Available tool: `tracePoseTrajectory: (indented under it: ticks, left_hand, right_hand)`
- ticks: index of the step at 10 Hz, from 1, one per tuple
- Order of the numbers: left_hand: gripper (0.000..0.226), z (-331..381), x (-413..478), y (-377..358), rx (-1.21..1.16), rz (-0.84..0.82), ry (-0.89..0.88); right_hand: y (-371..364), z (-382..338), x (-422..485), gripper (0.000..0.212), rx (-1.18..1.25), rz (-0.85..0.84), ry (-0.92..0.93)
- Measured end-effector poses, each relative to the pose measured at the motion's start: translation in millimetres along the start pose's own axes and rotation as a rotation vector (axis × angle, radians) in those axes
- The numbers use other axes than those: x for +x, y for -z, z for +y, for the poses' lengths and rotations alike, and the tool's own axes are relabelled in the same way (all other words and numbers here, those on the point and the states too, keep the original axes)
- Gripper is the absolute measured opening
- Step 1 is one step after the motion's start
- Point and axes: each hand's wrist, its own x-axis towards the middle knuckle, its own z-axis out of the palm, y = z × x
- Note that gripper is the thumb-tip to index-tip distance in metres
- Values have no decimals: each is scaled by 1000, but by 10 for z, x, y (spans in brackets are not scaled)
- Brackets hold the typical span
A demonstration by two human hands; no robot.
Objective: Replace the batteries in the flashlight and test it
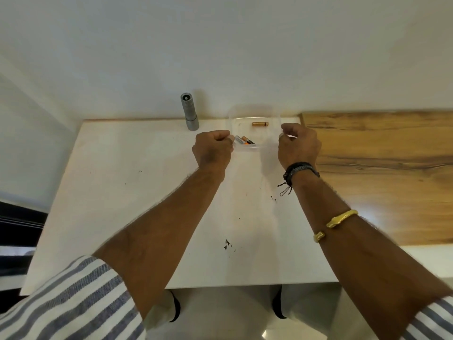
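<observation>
A silver flashlight (189,111) stands upright at the far edge of the white table (137,192), against the wall. To its right sits a clear plastic tray (253,111). In it lie a copper-coloured battery (260,124) toward the back and two batteries (245,140), one silver and one orange-black, at the front left. My left hand (212,148) grips the tray's left side with curled fingers. My right hand (299,144) grips the tray's right side the same way.
The white wall rises directly behind the table. A wooden counter (382,163) adjoins the table on the right. Small dark marks dot the tabletop near its front. The table's left edge drops off beside dark furniture (17,231).
</observation>
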Motion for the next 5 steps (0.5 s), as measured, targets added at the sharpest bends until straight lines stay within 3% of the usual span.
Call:
tracePoseTrajectory:
  ticks: [3,5]
  left_hand:
    - [32,81,-101,111,152,-94,-41]
    - [41,130,-466,384,433,-122,-287]
  right_hand:
    - [79,-67,-157,34,-39,-37,63]
    - [140,-95,-592,43,-117,-61,261]
